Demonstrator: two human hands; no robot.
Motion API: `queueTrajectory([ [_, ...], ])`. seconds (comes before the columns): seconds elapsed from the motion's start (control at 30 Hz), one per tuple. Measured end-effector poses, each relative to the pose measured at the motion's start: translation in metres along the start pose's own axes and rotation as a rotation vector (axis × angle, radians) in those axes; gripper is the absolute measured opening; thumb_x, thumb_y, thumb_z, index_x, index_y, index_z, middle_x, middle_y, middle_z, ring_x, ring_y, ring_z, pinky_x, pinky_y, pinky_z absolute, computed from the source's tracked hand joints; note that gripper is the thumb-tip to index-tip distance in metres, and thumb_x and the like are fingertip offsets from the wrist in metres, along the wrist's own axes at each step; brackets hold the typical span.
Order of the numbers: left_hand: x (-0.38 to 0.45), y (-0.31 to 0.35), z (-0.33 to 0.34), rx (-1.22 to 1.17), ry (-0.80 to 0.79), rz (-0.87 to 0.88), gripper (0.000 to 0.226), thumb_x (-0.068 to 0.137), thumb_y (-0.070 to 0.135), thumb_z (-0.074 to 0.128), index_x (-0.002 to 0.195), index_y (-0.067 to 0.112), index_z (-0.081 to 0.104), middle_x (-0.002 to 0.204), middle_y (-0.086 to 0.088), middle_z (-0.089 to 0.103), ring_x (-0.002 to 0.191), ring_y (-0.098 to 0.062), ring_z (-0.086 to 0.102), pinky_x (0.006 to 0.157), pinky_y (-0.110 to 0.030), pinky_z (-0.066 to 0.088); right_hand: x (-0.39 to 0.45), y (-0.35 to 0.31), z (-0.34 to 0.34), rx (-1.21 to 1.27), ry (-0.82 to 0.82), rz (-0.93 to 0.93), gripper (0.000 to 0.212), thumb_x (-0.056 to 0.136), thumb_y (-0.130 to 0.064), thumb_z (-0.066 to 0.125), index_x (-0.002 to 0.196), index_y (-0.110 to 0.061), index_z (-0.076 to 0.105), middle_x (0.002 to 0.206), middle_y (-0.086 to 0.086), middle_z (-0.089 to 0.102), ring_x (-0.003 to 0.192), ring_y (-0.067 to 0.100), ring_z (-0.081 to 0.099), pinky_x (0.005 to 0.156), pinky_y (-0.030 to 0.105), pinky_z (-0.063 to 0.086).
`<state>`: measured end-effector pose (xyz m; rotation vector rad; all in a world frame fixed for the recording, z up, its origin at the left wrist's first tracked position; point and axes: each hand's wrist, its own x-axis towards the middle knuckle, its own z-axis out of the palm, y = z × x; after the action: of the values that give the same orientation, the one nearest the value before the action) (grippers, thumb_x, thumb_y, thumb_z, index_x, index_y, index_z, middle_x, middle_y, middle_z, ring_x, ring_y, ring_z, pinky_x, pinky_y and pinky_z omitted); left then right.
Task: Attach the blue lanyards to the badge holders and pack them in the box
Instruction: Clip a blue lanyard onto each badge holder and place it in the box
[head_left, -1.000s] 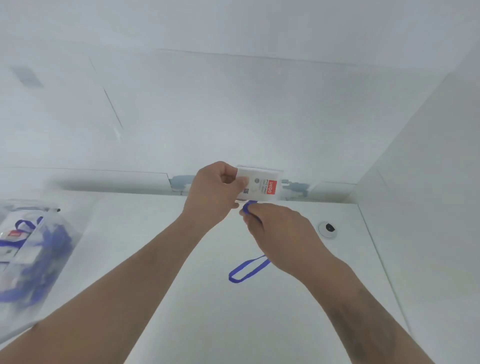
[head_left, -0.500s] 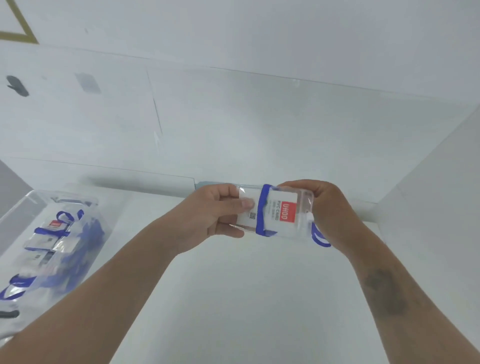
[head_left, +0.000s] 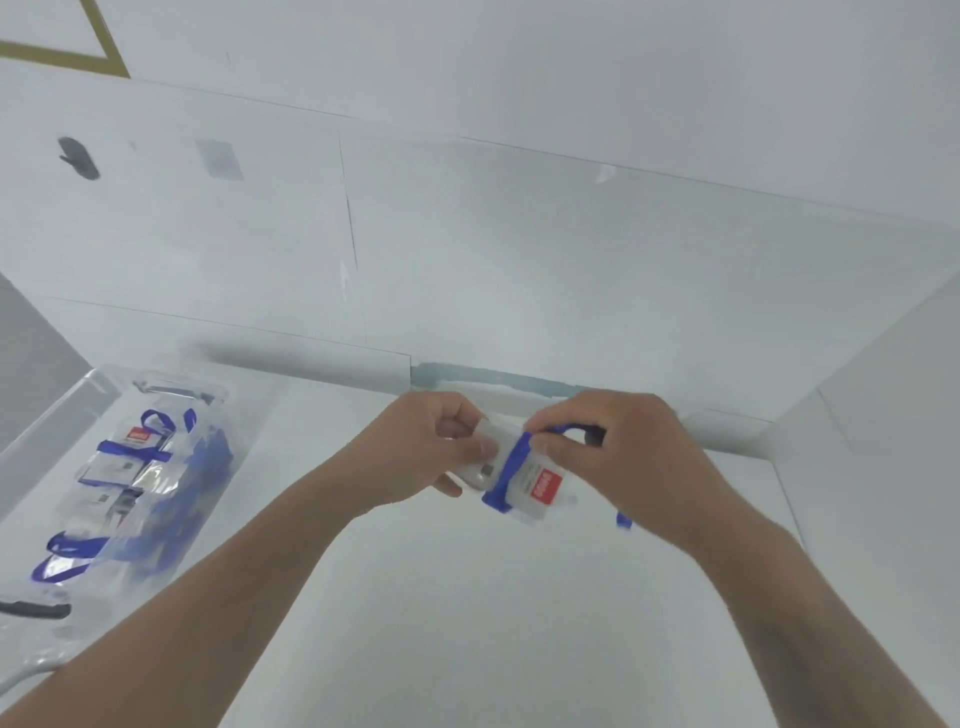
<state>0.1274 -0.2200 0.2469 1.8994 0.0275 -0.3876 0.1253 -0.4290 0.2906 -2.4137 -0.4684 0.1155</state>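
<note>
White tabletop (head_left: 467, 623) fills the nearest part of our view, and our two bare forearms reach across it toward the middle. We take the badge holder (head_left: 524, 480) as our landmark: a clear plastic sleeve with a white card and a red label inside, held above the table between both hands. Our left hand (head_left: 415, 452) grips its left end, fingers curled around the edge and the thumb lying across the front face. Our right hand (head_left: 623, 457) holds its right end, fingers curled over the top and the thumb pressing down on the blue lanyard (head_left: 511, 465), which is wrapped as a band across the holder's face. A loop of that same strap shows behind the holder under our right fingers, and a short end peeks out below our right wrist. Well to the left of the badge holder, at the table's edge, stands the clear plastic box (head_left: 67, 415), and inside it lie finished badge holders with blue lanyards (head_left: 130, 467) bundled around them; how many we cannot tell. Nearer to us, beside that box, a dark cable (head_left: 36, 609) lies on the table. Beyond the badge holder, a white wall (head_left: 519, 260) rises from the table's far edge, with a grey smudge (head_left: 78, 158) far up to the left and a strip of yellow tape (head_left: 57, 54) higher still.
</note>
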Motion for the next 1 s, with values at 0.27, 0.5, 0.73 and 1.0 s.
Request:
queueTrajectory([
  [0.27,-0.015,-0.001,-0.014,-0.632,-0.175,-0.081,0.022,0.084,0.018,0.07,0.103,0.006,0.069,0.097,-0.013,0.073,0.079,-0.023,0.07,0.06,-0.026,0.059,0.009,0.013,0.024,0.472,0.079,0.253,0.037,0.08,-0.005,0.067,0.063,-0.037,0.076,0.059,-0.012,0.068,0.061,0.018,0.052,0.058,0.026,0.045],
  [0.5,-0.002,-0.005,-0.008,-0.432,0.34,-0.134,0.005,0.09,0.013,0.07,0.088,0.009,0.066,0.085,-0.007,0.075,0.072,-0.02,0.074,0.062,-0.03,0.061,-0.014,-0.008,0.073,0.028,-0.067,0.157,0.02,0.099,-0.032,0.048,0.09,-0.029,0.066,0.08,-0.02,0.067,0.069,0.0,0.055,0.061,0.014,0.041],
  [0.73,-0.015,-0.016,-0.027,0.018,0.068,-0.001,0.005,0.089,0.017,0.07,0.091,0.013,0.067,0.084,0.002,0.075,0.072,-0.011,0.07,0.062,-0.029,0.06,0.002,-0.033,0.018,-0.081,-0.046,-0.023,0.004,0.083,-0.035,0.072,0.081,-0.037,0.074,0.076,-0.02,0.065,0.063,0.002,0.05,0.058,0.014,0.037],
  [1.0,-0.037,-0.021,-0.051,-0.533,-0.373,-0.015,0.023,0.089,0.016,0.068,0.11,0.008,0.071,0.094,-0.012,0.07,0.071,-0.018,0.066,0.059,-0.023,0.055,0.021,-0.029,0.028,1.065,-0.313,0.218,0.034,0.057,-0.029,0.093,0.069,-0.009,0.068,0.068,0.009,0.06,0.062,0.021,0.057,0.059,0.026,0.05],
])
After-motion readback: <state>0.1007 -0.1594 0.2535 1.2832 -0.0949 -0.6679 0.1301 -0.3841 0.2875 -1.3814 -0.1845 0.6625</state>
